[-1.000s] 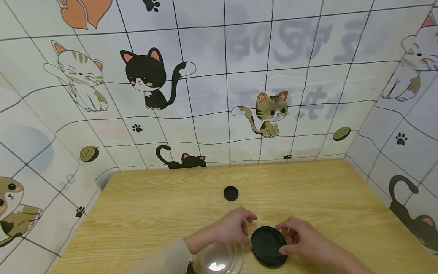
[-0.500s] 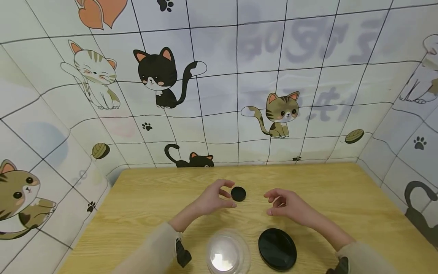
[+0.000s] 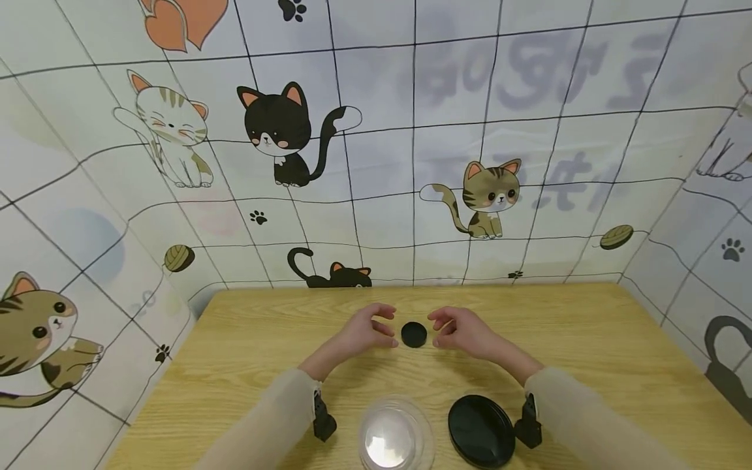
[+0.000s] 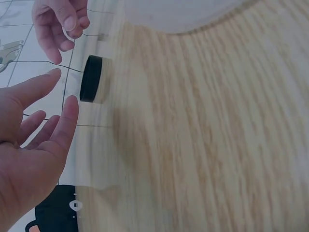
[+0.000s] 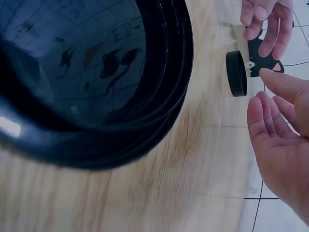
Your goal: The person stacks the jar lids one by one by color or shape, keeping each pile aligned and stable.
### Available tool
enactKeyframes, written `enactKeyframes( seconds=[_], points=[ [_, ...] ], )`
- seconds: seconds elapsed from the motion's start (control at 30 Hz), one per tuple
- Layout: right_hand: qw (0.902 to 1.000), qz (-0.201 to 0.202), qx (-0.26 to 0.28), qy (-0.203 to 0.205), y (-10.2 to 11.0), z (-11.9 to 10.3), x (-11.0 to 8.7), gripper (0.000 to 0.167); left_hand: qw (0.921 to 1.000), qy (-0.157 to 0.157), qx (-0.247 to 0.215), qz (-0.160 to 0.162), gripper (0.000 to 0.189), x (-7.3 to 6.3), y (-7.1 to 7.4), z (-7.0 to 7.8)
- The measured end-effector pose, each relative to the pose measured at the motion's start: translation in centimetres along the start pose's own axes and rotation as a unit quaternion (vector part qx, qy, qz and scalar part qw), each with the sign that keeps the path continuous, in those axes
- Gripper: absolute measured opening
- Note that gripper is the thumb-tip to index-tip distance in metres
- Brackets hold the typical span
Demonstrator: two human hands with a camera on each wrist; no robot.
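Observation:
A small round black cap (image 3: 414, 335) lies on the wooden table between my two hands. To its left is my left hand (image 3: 361, 331), thumb and fingers spread apart with a gap to the cap. My right hand (image 3: 464, 333) faces it from the other side, its fingers bent loosely and holding nothing. Both wrist views show the black cap (image 4: 91, 79) standing off the fingertips, with a raised side wall (image 5: 236, 73). Closer to me sit a clear round plastic piece (image 3: 390, 436), dome-like, and a larger round black lid (image 3: 482, 431) with a stepped rim.
The wood-grain table (image 3: 264, 365) ends at a cloth wall (image 3: 376, 156) printed with grid lines and cartoon cats, which also runs along both sides. A black device (image 3: 323, 418) is strapped at the left wrist, another black device (image 3: 528, 424) at the right.
Both hands have left the large black lid and moved forward to either side of the small cap. The right hand came in from the right over the last half second. The view has shifted slightly.

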State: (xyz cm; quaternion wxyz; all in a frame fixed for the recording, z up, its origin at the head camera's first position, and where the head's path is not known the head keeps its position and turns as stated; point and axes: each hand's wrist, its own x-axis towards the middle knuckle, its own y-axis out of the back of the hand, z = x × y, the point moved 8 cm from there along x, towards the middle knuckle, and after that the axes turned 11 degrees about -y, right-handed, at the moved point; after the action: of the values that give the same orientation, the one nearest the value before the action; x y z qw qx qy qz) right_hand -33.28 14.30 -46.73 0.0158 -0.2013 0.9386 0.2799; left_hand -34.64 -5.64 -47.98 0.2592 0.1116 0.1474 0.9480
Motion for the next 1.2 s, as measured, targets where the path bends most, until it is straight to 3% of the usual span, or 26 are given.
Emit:
enactKeyframes(
  seconds=[0.3, 0.6, 1.2],
  points=[
    [0.9989, -0.045, 0.002, -0.016, -1.3, 0.2, 1.5, 0.059, 0.9993, 0.034, -0.007, -0.013, 0.067, 1.2, -1.1, -1.7],
    [0.9972, -0.013, -0.058, -0.045, -1.4, 0.9, 2.2, 0.061, 0.9991, 0.037, 0.006, -0.017, 0.063, 2.0, -1.9, -1.9],
    [0.9967, -0.008, -0.067, -0.045, -1.9, 1.3, 3.0, 0.043, 0.9987, 0.031, 0.036, -0.017, 0.052, 2.7, -2.8, -1.7]
  ],
)
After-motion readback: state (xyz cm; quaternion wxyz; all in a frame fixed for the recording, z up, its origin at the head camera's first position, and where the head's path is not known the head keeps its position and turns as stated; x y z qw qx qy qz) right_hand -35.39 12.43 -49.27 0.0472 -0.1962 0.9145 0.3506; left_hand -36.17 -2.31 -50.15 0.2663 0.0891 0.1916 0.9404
